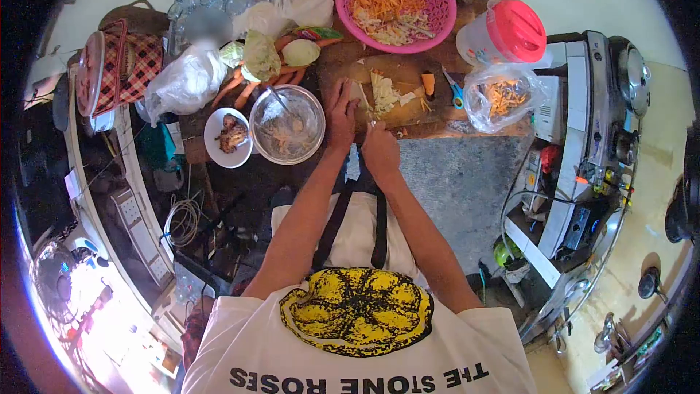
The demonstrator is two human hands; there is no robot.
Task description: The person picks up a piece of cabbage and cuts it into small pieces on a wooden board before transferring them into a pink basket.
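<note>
My right hand (380, 149) is closed round the handle of a knife (362, 95) at the front edge of a wooden cutting board (419, 120). The blade points away from me over the board. Just left of the blade, my left hand (340, 113) presses down with its fingers together; whatever lies under them is hidden. Shredded cabbage (386, 93) lies in a loose pile right of the knife. Beyond it are a carrot stub (428, 85) and blue-handled scissors (456, 93).
Left stand a steel bowl (319, 142) with a spoon and a white bowl (213, 147) of brown food, near cabbage pieces (260, 56) and carrots. A pink basket (450, 11) of shreds is behind; a red-lidded jug (477, 40) and a plastic bag of carrot shreds (503, 98) stand right.
</note>
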